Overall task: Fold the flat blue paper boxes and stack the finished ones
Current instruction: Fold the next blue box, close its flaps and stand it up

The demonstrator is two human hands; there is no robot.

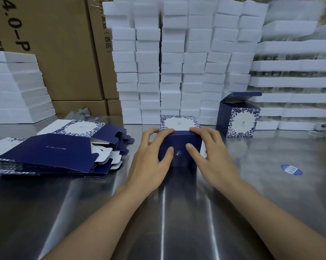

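A dark blue paper box (180,147) with a white floral-bordered top panel stands on the brushed steel table (177,212). The left hand (150,156) and right hand (211,154) grip it from either side. Their fingers (163,131) curl over its upper near edge, and both thumbs press flat on its near face. A small round white emblem sits on that face between the thumbs; its detail is too fine to read.

Left of this box lies a fanned pile of flat blue and white box blanks (51,152). The top blank carries one line of white writing, too small to make out.

Right of the box and a little beyond it stands a second folded blue floral box (239,117), lid flap raised.

Behind the box rise columns of white foam blocks (177,62). Left of these stand brown cardboard cartons (60,49) printed "4.0-P" and "(西区"; further characters are cut off at the frame edge.

Right of the box, nearer the camera, a blue oval sticker (291,169) lies on the table, its print blurred.

Far right of the box, stacked white foam trays (293,81) hold blurred contents.
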